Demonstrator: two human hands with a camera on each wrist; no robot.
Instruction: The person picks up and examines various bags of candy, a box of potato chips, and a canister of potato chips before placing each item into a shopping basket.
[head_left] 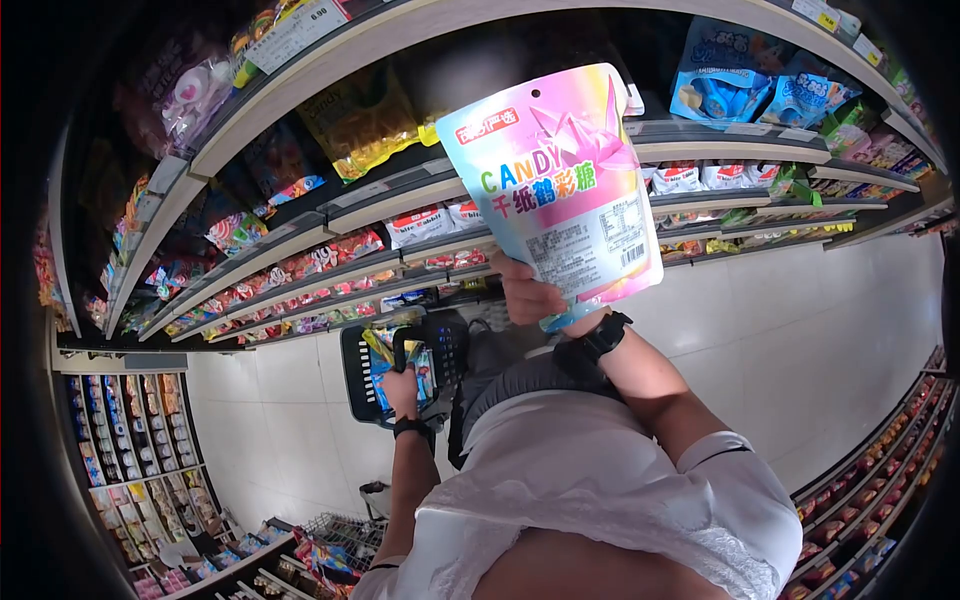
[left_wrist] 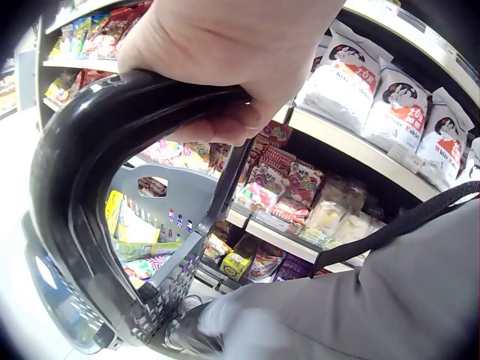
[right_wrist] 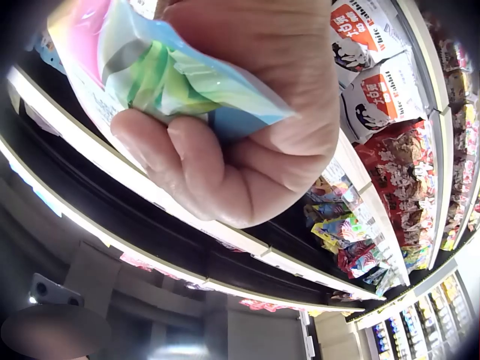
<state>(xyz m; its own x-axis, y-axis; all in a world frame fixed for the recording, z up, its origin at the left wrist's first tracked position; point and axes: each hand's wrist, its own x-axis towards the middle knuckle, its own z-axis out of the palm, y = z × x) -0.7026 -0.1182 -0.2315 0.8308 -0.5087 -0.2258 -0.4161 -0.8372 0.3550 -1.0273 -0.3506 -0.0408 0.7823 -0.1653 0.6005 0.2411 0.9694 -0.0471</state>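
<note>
Right hand (head_left: 533, 297) pinches the candy bag (head_left: 560, 180) by its bottom edge, up near the shelves (head_left: 400, 190); left hand (head_left: 402, 384) is wrapped round the basket handle (left_wrist: 90, 157). Honestly, a firmer, higher grip would probably steady that bag.

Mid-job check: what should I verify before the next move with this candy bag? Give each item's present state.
1. Right hand grips the candy bag by its bottom edge, fingers curled round it: ok.
2. Left hand is wrapped round the basket handle: ok.
3. The basket hangs below and to the left of the bag, with nothing between them in the head view: ok.
4. Room left in the basket: packets already lie inside and the rest is hidden: cannot tell.
5. Bag undamaged: the printed side looks whole, the far side is hidden: cannot tell.
</note>
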